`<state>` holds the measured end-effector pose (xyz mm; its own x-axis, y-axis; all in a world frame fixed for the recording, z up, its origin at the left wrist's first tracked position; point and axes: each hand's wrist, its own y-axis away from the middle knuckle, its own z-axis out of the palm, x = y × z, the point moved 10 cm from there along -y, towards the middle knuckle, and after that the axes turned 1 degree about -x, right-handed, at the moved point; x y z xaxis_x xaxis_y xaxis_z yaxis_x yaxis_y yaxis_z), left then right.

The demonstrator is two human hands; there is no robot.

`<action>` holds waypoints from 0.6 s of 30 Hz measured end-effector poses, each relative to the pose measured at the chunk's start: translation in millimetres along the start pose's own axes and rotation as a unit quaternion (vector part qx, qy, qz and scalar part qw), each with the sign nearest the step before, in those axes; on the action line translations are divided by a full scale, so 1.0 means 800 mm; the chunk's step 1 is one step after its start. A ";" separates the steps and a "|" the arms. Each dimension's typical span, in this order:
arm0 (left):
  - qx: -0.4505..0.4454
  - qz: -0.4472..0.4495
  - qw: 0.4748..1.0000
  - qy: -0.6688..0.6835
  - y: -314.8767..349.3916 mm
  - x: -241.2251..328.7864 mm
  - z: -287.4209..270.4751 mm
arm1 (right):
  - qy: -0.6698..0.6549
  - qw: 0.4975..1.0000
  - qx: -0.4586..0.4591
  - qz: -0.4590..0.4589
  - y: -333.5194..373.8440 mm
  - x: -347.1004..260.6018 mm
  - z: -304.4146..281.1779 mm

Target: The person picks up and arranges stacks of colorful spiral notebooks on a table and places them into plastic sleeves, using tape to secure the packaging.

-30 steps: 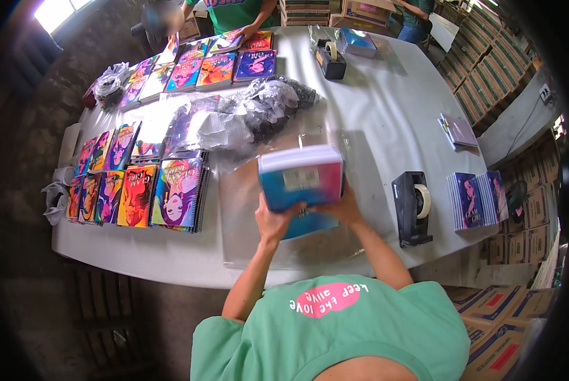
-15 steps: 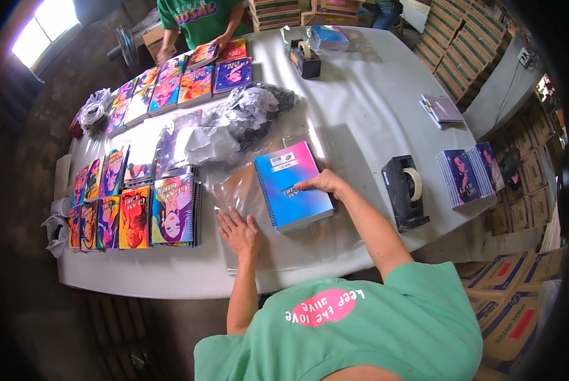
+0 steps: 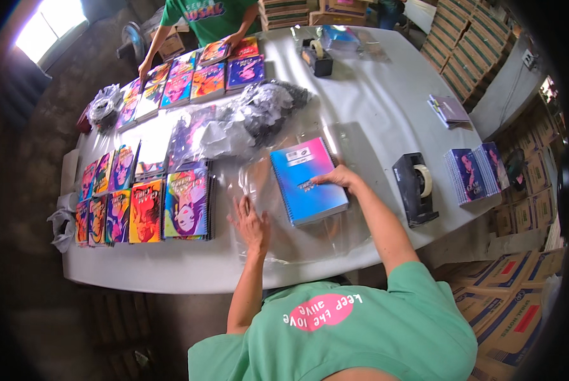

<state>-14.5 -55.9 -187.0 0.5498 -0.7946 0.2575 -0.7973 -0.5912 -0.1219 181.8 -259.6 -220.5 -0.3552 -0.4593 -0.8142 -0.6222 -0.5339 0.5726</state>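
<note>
We see our left hand [image 3: 251,223] spread flat, fingers open, pressing a clear plastic sheet [image 3: 278,238] on the white table [image 3: 386,108]; it grips nothing. Our right hand [image 3: 336,177], at 2 o'clock from the left, rests open-fingered on a stack of blue-pink spiral notebooks [image 3: 307,181] lying on that sheet. A black tape dispenser [image 3: 415,189] sits at 3 o'clock, rows of colourful notebooks [image 3: 146,209] at 9 o'clock, crumpled plastic wrap [image 3: 259,114] at 12 o'clock. Across the table another person's hand [image 3: 234,42] touches notebooks.

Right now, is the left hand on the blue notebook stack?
No: the left hand lies flat on the clear plastic sheet; only the right hand touches the stack.
</note>
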 end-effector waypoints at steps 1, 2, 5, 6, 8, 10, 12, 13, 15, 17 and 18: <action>-0.007 0.008 0.994 0.111 -0.008 0.008 -0.019 | -0.002 1.000 -0.004 0.007 -0.003 0.001 -0.003; -0.015 0.012 0.975 0.221 -0.014 0.015 -0.037 | -0.002 1.000 -0.010 0.018 -0.005 0.009 -0.004; -0.140 0.053 0.960 0.238 -0.044 0.001 -0.025 | 0.033 0.999 0.008 0.016 -0.008 0.014 -0.004; -0.199 0.076 0.959 0.189 -0.051 -0.006 -0.023 | 0.047 0.999 0.019 0.016 -0.004 0.008 -0.006; -0.313 -0.005 0.862 0.399 -0.046 -0.010 -0.015 | 0.011 1.000 0.003 0.008 -0.001 0.007 -0.002; -0.348 -0.029 0.788 0.507 -0.044 0.005 -0.024 | -0.011 1.000 -0.005 -0.013 -0.002 0.007 -0.005; -0.284 0.021 0.766 0.576 -0.049 0.041 -0.051 | -0.020 1.000 0.000 -0.002 -0.003 0.013 -0.004; -0.272 0.026 0.773 0.572 -0.052 0.052 -0.055 | -0.025 1.000 0.004 0.003 -0.003 0.015 -0.004; -0.294 0.029 0.794 0.531 -0.052 0.077 -0.062 | -0.010 1.000 0.015 0.005 0.002 0.010 -0.003; -0.260 0.066 0.803 0.532 -0.060 0.109 -0.063 | -0.006 1.000 0.012 0.002 0.008 0.001 0.002; -0.242 0.086 0.807 0.531 -0.063 0.130 -0.062 | -0.001 1.000 0.021 -0.001 0.007 0.004 -0.001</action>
<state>70.5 -102.5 -106.6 0.1023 -0.1401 0.9848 -0.9844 -0.1569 0.0799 177.6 -265.1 -219.7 -0.3557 -0.4572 -0.8151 -0.6516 -0.5040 0.5670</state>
